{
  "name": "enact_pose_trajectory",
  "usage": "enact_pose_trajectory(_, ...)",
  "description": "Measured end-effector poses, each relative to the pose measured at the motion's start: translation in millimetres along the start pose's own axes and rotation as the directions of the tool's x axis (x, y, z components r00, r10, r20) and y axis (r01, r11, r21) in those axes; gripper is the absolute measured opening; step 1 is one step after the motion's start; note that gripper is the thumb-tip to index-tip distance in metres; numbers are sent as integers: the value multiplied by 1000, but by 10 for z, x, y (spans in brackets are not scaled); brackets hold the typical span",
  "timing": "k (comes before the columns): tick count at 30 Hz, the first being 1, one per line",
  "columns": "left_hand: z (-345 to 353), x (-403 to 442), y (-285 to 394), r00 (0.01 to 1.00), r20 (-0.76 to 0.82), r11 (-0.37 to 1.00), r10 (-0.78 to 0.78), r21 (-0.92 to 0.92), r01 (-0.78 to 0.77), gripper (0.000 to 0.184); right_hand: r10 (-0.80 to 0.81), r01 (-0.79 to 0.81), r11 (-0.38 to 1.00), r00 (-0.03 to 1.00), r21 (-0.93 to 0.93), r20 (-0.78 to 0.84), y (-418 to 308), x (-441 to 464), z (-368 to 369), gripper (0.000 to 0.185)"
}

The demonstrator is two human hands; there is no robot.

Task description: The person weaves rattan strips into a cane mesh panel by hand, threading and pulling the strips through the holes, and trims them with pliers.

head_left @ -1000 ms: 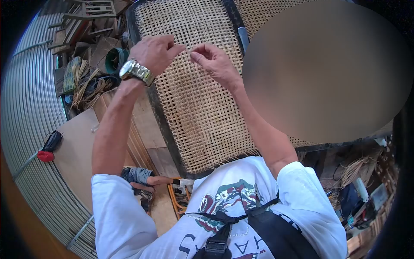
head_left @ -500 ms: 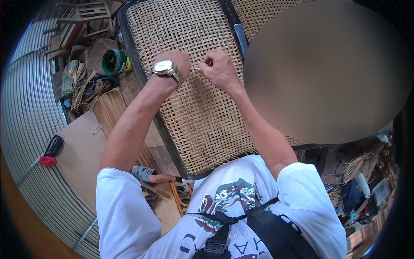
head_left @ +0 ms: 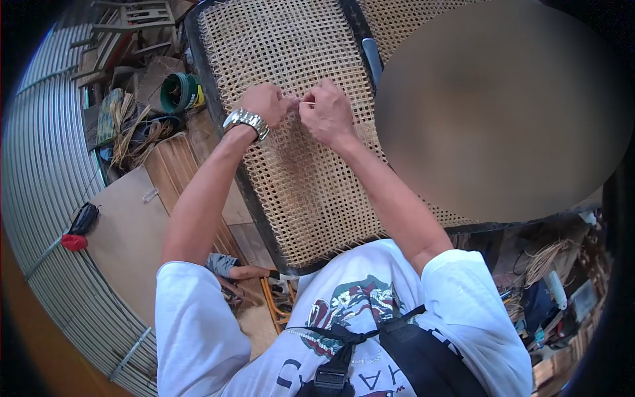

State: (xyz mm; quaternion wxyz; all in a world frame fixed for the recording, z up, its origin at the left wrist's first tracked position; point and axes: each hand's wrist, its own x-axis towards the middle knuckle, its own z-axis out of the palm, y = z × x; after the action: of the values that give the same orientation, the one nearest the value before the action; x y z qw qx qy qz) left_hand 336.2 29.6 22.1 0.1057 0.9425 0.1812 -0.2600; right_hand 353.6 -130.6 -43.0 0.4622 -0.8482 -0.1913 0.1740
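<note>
Working with 2 bare hands above the woven cane panel (head_left: 317, 192), between the left edge of its dark frame (head_left: 247, 202) and the dark bar (head_left: 353, 23) along its right side, well apart from the near edge beside the white shirt (head_left: 357, 264). Pinching a thin, pale strand (head_left: 307, 103) between thumb and fingertips of the right hand (head_left: 327, 114). Curling the fingers of the left hand (head_left: 266, 104) just beside that pinch, on the side nearer the panel's left edge; whether gripping the strand too or only guiding it, cannot tell.

Judging by so fine a strand, likely calling for fingertip pressure rather than a full fist. Probably best gripping close to the tip to avoid bending, lining up with 1 gap of the mesh at a time, and drawing evenly to avoid cracking the cane. Worth angling the wrist with the watch (head_left: 246, 124) outward, for a clear sight of the fingertips. Worth minding, too, the flat grey tool (head_left: 372, 59) resting along the dark bar, and allowing elbow room beyond the near left corner, close to another person's leg (head_left: 251, 272).
</note>
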Motion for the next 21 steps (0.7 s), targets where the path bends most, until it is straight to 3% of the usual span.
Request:
enact_pose_trajectory(1, -27, 4, -8, 999, 7, 999, 38, 18, -38, 53, -6, 6, 1000, 1000, 4, -1, -31, -32, 11, 17)
enact_pose_trajectory(3, -120, -63, -22, 997, -3, 990, 80, 118, -79, 50, -30, 23, 980, 999, -196, -33, -89, -88, 34, 14)
enact_pose_trajectory(4, -226, -118, -32, 992, -91, 975, 85, 211, -64, 48, -55, 59, 954, 998, -294, 20, -97, -88, 63, 13)
enact_pose_trajectory(5, -336, -166, -56, 980, -174, 953, 95, 300, -39, 46, -55, 60, 955, 998, -291, 24, -67, -99, 49, 13)
enact_pose_trajectory(7, -687, -201, -277, 959, -263, 935, 107, 355, -7, 44, -208, 219, 933, 976, -287, 68, -6, -76, -20, 17)
enact_pose_trajectory(8, -836, -246, -269, 966, -226, 914, 122, 404, -20, 47, -211, 220, 934, 975, -283, 64, 11, -16, -25, 17)
enact_pose_trajectory(10, -970, -351, -136, 969, -214, 928, 125, 371, -37, 48, -197, 190, 965, 980, 183, 17, 10, 91, -61, 21)
enact_pose_trajectory(11, -1016, -392, -51, 971, -202, 942, 130, 332, -57, 49, -194, 189, 965, 981, 183, 14, -20, 112, -86, 21)
enact_pose_trajectory(12, -1056, -427, 42, 973, -185, 959, 137, 272, -83, 44, -96, 26, 868, 989, 496, 117, -139, 140, -168, 22)
enact_pose_trajectory(13, -1024, -431, 106, 973, -184, 958, 140, 273, -86, 44, -38, -159, 660, 969, 734, 244, -198, 158, -215, 23)
enact_pose_trajectory(14, -984, -439, 160, 970, -193, 964, 145, 247, -95, 46, -82, -215, 477, 955, 852, 286, -153, 200, -200, 22)
enact_pose_trajectory(15, -943, -451, 185, 968, -200, 970, 148, 221, -103, 48, -80, -219, 475, 954, 852, 290, -93, 227, -167, 22)
enact_pose_trajectory(17, -731, -351, 101, 965, -208, 973, 158, 200, -116, 45, 11, -205, 705, 960, 679, 279, 7, 268, -118, 16)
enact_pose_trajectory(18, -582, -277, 37, 975, -188, 981, 120, 173, -87, 41, -40, 1, 898, 996, 440, 80, -46, 223, -171, 15)
enact_pose_trajectory(19, -498, -243, 31, 982, -168, 988, 84, 146, -60, 37, -40, 3, 900, 996, 437, 77, 8, 221, -142, 15)
enact_pose_trajectory(21, -405, -205, 41, 993, -96, 987, 71, 154, -55, 30, -287, 297, 945, 954, 135, -91, 130, 191, -55, 14)
